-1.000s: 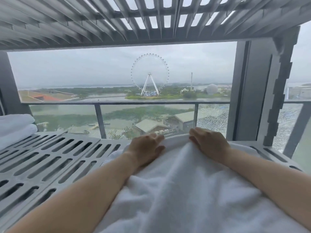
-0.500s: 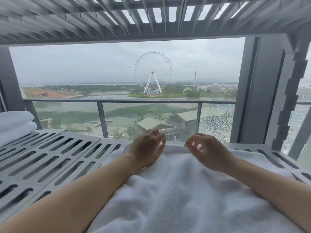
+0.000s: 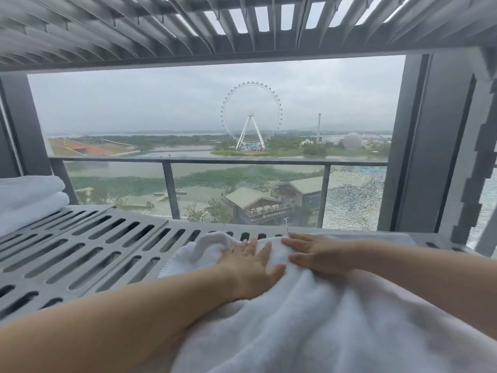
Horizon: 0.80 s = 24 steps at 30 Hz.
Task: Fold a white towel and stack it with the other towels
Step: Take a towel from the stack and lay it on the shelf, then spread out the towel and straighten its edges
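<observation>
A white towel point(image 3: 309, 319) lies rumpled over the right half of a grey slotted shelf point(image 3: 80, 254), its far edge bunched up near the shelf's back. My left hand point(image 3: 250, 267) lies flat on the towel with fingers spread and straight. My right hand point(image 3: 317, 254) presses flat on the towel just to the right, fingers pointing left. A stack of two folded white towels point(image 3: 27, 200) sits at the far left of the shelf.
Another slatted grey shelf point(image 3: 188, 25) hangs close overhead. Behind the shelf is a glass window with a railing point(image 3: 215, 161), and a thick grey upright point(image 3: 419, 146) stands at the right. Bare slotted shelf lies between the stack and the towel.
Both hands were lifted with curled fingers half a second ago; now they are lowered flat onto the towel, a little nearer to me. The towel's far left edge has bunched up.
</observation>
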### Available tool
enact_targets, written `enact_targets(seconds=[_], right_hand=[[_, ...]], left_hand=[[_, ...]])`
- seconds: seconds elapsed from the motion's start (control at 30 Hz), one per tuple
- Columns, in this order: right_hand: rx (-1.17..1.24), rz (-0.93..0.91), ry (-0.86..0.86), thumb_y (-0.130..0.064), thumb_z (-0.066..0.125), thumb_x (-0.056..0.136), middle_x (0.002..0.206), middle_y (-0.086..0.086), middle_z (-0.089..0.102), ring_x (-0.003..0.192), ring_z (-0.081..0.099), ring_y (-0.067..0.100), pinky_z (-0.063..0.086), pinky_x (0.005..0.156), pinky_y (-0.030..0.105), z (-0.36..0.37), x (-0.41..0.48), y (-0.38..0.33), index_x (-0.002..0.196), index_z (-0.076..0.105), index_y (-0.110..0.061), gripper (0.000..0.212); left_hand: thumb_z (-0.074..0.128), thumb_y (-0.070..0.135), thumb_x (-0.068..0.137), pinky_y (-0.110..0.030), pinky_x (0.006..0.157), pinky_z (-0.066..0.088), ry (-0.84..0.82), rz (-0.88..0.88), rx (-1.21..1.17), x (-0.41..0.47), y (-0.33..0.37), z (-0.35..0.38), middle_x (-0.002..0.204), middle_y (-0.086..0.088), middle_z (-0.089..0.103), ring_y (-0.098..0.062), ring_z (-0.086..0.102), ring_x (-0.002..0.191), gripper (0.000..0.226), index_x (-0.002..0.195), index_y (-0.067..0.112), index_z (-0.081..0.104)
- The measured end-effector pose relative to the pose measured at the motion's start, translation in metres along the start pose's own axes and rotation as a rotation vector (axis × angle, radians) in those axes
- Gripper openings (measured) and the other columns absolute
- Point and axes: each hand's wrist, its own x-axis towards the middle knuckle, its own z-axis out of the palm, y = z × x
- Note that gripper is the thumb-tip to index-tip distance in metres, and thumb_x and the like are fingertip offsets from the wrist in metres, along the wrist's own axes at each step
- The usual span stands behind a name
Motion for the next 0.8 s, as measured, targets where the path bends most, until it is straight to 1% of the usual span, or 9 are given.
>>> enact_targets(seconds=[0.07,0.1,0.2,0.3,0.4,0.5,0.6,0.7,0.8], right_hand=[[0.092,0.021,0.016,-0.04,0.032,0.097,0.153,0.006,0.025,0.138,0.025,0.021,0.019,0.109,0.028,-0.012,0.012,-0.01,0.143,0.025,-0.016,0.053],[0.103,0.038,0.063,-0.04,0.034,0.097,0.15,0.007,0.031,0.135,0.03,0.023,0.024,0.107,0.029,-0.015,0.018,-0.017,0.141,0.03,-0.016,0.051],[0.211,0.011,0.32,-0.035,0.04,0.094,0.142,0.004,0.043,0.13,0.039,0.021,0.028,0.104,0.027,-0.001,0.031,-0.037,0.134,0.044,-0.018,0.043],[0.224,-0.117,0.504,-0.023,0.046,0.091,0.129,0.002,0.055,0.121,0.048,0.019,0.032,0.099,0.024,0.015,0.036,-0.044,0.118,0.057,-0.014,0.031],[0.201,-0.151,0.525,-0.023,0.048,0.089,0.128,0.003,0.055,0.118,0.049,0.017,0.031,0.098,0.021,0.017,0.034,-0.041,0.122,0.054,-0.015,0.035],[0.185,-0.152,0.589,-0.024,0.051,0.086,0.125,0.003,0.054,0.115,0.049,0.018,0.032,0.095,0.022,0.018,0.033,-0.038,0.124,0.051,-0.014,0.039],[0.034,-0.154,0.69,-0.032,0.052,0.087,0.112,0.006,0.055,0.109,0.049,0.023,0.036,0.09,0.028,0.017,0.03,-0.037,0.111,0.058,-0.015,0.03],[-0.056,-0.095,0.727,-0.035,0.048,0.091,0.105,0.009,0.053,0.105,0.051,0.027,0.039,0.081,0.033,0.01,0.027,-0.031,0.096,0.059,-0.012,0.026],[-0.063,0.016,0.752,-0.034,0.044,0.093,0.107,0.009,0.051,0.107,0.049,0.027,0.04,0.081,0.034,0.006,0.025,-0.02,0.097,0.057,-0.01,0.027]], left_hand=[[0.019,0.058,0.093,-0.041,0.116,0.006,-0.001,0.049,-0.025,0.003,-0.005,-0.011,0.157,-0.009,0.003,-0.024,0.002,0.144,0.067,0.148,0.021,0.008],[0.024,0.05,0.096,-0.039,0.114,0.015,0.053,0.083,-0.071,0.004,-0.011,-0.018,0.153,-0.011,0.021,-0.025,0.016,0.142,0.059,0.145,0.017,0.024],[0.037,0.023,0.097,-0.032,0.102,0.034,0.335,0.148,-0.154,0.006,-0.04,-0.031,0.132,-0.004,0.053,-0.021,0.046,0.123,0.034,0.127,0.016,0.052],[0.04,0.023,0.095,-0.029,0.1,0.036,0.35,0.183,-0.056,0.002,-0.069,-0.029,0.131,0.001,0.055,-0.017,0.049,0.12,0.034,0.127,0.023,0.051],[0.044,0.033,0.094,-0.03,0.097,0.04,0.306,0.125,-0.082,-0.001,-0.085,-0.032,0.126,0.002,0.058,-0.017,0.052,0.114,0.032,0.124,0.026,0.053],[0.047,0.04,0.091,-0.031,0.083,0.046,0.319,0.1,-0.086,-0.003,-0.092,-0.035,0.108,-0.001,0.065,-0.02,0.059,0.097,0.029,0.115,0.026,0.056],[0.048,0.044,0.09,-0.028,0.067,0.04,0.411,0.1,-0.068,-0.007,-0.09,-0.037,0.088,0.0,0.063,-0.02,0.058,0.082,0.028,0.107,0.024,0.058],[0.048,0.045,0.088,-0.026,0.062,0.037,0.56,0.108,0.012,-0.009,-0.085,-0.042,0.078,0.002,0.059,-0.02,0.056,0.076,0.026,0.099,0.025,0.058],[0.05,0.047,0.086,-0.026,0.061,0.036,0.633,0.112,0.037,-0.012,-0.081,-0.047,0.073,0.004,0.052,-0.021,0.055,0.073,0.026,0.097,0.025,0.057]])
